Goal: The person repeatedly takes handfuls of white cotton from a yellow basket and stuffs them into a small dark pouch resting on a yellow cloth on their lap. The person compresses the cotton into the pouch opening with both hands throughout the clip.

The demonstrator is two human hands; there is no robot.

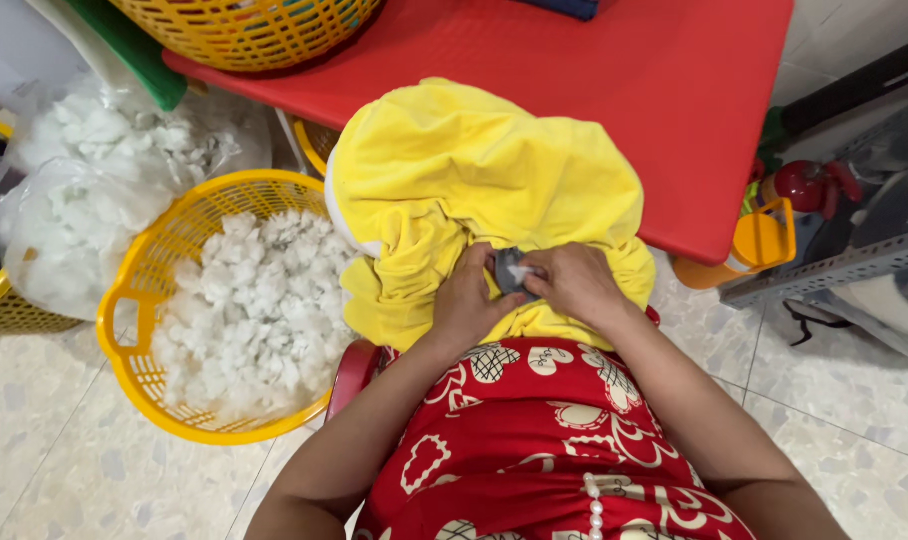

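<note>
Left of the yellow plush toy skin point(484, 190) sits a yellow basket of white stuffing point(249, 310). On the skin's near edge, left hand point(471, 300) and right hand point(572, 283) pinch a stuffing tuft point(515, 271) at its grey opening; small tufts probably pack evenly.

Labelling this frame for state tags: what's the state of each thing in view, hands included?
Left hand: pinching the opening of the yellow plush.
Right hand: pushing white stuffing into that opening.
Yellow plush: limp, part filled, lying against the red table.
Yellow basket: on the floor, nearly full of white fibre.
Clear bag: open, holding more fibre.
</note>
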